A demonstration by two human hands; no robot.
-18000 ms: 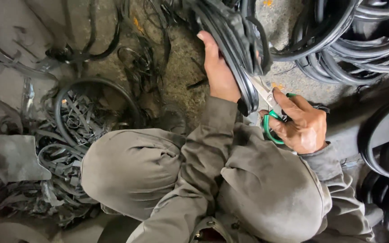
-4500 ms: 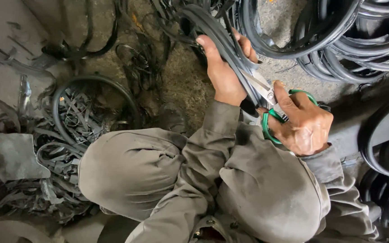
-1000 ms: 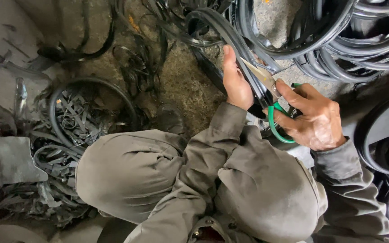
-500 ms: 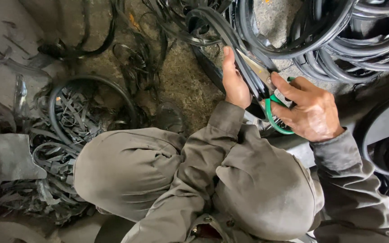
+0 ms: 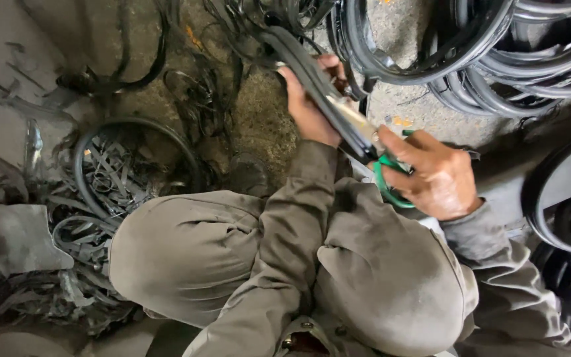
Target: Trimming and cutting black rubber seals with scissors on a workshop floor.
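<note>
Seen from above, a crouching person cuts a black rubber strip with green-handled scissors.

Right hand (image 5: 441,182) is closed through the scissors (image 5: 381,168) handles, blades slanting up-left along the rubber strip (image 5: 312,79). Left hand (image 5: 312,109) is clamped around that strip just beyond the blades, farther from the body. Left of the strip lies a heap of rubber offcuts (image 5: 94,218); right of it, stacked black rubber rings (image 5: 497,59).

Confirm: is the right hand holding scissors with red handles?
No: the right hand grips scissors with green handles, their blades set against the black rubber strip that the left hand holds.
</note>
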